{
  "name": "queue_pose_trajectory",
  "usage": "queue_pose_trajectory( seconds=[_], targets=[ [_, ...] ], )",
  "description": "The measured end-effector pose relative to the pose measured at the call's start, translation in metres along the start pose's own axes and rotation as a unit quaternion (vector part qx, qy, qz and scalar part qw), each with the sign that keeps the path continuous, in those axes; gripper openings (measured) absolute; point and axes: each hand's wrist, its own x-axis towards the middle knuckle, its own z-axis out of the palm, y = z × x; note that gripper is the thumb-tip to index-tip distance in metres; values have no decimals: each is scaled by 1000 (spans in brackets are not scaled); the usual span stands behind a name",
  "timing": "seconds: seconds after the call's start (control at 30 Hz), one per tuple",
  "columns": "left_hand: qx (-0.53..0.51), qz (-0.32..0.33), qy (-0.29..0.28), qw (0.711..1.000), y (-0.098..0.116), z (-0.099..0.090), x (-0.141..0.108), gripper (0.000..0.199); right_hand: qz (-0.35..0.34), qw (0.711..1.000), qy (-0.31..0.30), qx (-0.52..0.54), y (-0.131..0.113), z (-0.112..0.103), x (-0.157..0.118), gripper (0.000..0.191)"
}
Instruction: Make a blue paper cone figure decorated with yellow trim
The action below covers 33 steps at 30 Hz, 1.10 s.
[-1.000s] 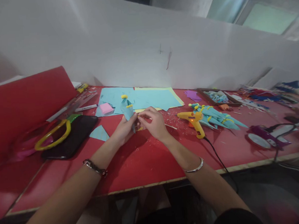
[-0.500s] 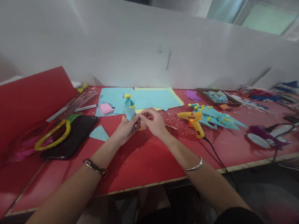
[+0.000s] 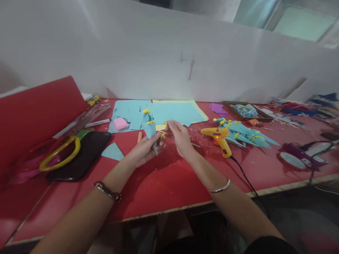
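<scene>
My left hand (image 3: pixel 145 150) is closed around a light-blue paper cone (image 3: pixel 149 129), holding it upright with the point down. Yellow trim runs along the cone's top and upper side. Another bit of yellow shows by my left fingertips. A short distance to the right, my right hand (image 3: pixel 180 137) is pinched, with a small yellow piece (image 3: pixel 165 123) at its fingertips; its exact kind is too small to make out. On the table to the right lies a yellow glue gun (image 3: pixel 220 137) with an orange light lit on it.
Behind the glue gun lie several finished-looking blue cones (image 3: pixel 244 132) with yellow trim. Blue paper sheets (image 3: pixel 174 110) and a pink sticky-note pad (image 3: pixel 120 123) are at the back. Leftward are a black phone (image 3: pixel 79 157), a yellow tape ring (image 3: pixel 75 146) and a blue paper offcut (image 3: pixel 112 151).
My hands have moved apart: the right fingers have drawn away from the cone with a small yellow piece at their tips. The cone has shifted slightly right and down in my left hand.
</scene>
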Motion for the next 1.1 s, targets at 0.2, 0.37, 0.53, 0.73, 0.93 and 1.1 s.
queue_pose_trajectory(
  seconds=[0.2,0.37,0.53,0.73,0.93,1.1],
  targets=[
    [-22,-78,-79,994,1,0,-6,26,38,991,-113,54,-6,0,-3,44],
    [28,-131,-173,976,1,-1,-12,28,84,966,-231,79,-16,1,-11,56],
    [52,-128,-173,975,-3,-4,-11,30,79,955,-271,94,-16,0,-12,54],
    [122,-68,-6,990,-6,-2,-4,24,59,977,-201,37,-12,2,-11,60],
    [145,-61,52,986,-2,3,-2,13,39,985,-158,56,-6,1,-5,59],
    [92,-37,38,994,-2,0,2,11,46,989,-31,136,-6,-2,2,29]
  ],
)
